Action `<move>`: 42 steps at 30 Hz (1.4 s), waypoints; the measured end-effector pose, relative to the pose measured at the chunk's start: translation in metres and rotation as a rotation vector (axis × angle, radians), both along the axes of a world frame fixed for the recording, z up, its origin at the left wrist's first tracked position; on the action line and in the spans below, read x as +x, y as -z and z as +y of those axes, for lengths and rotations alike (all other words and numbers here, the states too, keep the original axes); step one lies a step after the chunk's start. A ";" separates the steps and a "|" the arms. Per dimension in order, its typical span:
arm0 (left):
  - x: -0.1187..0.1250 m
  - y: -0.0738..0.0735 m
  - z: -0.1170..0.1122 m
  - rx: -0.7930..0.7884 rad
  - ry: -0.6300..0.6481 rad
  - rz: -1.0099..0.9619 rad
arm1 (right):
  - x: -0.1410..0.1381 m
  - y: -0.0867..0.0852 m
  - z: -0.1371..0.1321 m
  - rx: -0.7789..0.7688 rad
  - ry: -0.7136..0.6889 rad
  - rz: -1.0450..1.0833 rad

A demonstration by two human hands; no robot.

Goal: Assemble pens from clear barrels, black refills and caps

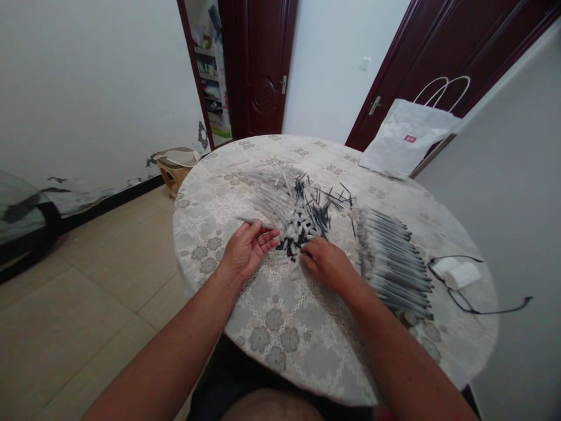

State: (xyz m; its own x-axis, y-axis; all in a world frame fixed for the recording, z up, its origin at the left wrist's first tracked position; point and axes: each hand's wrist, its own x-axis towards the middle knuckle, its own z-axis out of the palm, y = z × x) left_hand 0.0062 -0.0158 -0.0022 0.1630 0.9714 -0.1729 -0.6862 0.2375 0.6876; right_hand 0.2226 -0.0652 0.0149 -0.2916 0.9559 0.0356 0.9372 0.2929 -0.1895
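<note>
In the head view my left hand (246, 250) pinches a pale, slim pen barrel (243, 220) between thumb and forefinger, the other fingers loosely curled. My right hand (328, 263) is at the near edge of a heap of small white and black pen parts (300, 225), its fingertips bent together; whatever they grip is hidden. Beyond my left hand lies a spread of whitish pen barrels (267, 190). Thin black rods (322, 215), which look like refills, are scattered behind the heap. To the right of my right hand, dark-tipped pens (394, 257) lie side by side in a long row.
Eyeglasses (460, 301) and a folded white tissue (458, 273) lie at the right of the round, cloth-covered table (272, 356). A white paper bag (407, 137) stands at its far right edge. A wooden stool (170, 175) is beyond the left edge.
</note>
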 end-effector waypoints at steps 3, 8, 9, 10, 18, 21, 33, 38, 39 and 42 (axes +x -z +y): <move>0.000 0.003 0.000 0.027 0.015 0.037 | -0.012 0.001 -0.003 0.001 0.036 -0.071; 0.002 0.005 -0.001 0.059 0.019 0.070 | -0.032 0.007 -0.006 0.038 0.092 -0.118; 0.002 0.005 -0.001 0.060 0.018 0.074 | -0.034 0.007 -0.007 0.039 0.100 -0.126; 0.003 0.004 -0.002 0.058 0.016 0.077 | -0.036 0.008 -0.007 0.037 0.103 -0.135; 0.003 0.005 -0.003 0.054 0.028 0.068 | -0.033 0.008 -0.008 0.030 0.082 -0.143; 0.002 0.007 -0.003 0.058 0.035 0.083 | -0.035 0.009 -0.007 0.021 0.081 -0.153; 0.003 0.004 -0.004 0.044 0.070 0.084 | -0.026 0.015 -0.004 0.242 0.096 0.270; 0.004 0.004 -0.006 0.051 0.119 0.092 | -0.023 0.013 -0.004 0.258 0.097 0.713; 0.004 0.003 -0.006 0.050 0.125 0.095 | -0.023 0.013 -0.004 0.214 0.111 0.796; 0.004 0.003 -0.007 0.046 0.138 0.101 | -0.026 0.016 -0.002 0.065 0.185 1.046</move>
State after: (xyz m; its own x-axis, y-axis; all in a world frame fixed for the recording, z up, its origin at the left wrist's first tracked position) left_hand 0.0099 -0.0228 -0.0048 0.2793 0.9482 -0.1513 -0.5760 0.2915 0.7637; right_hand 0.1971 -0.0674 -0.0009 0.0634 0.9694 0.2370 0.3484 0.2011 -0.9155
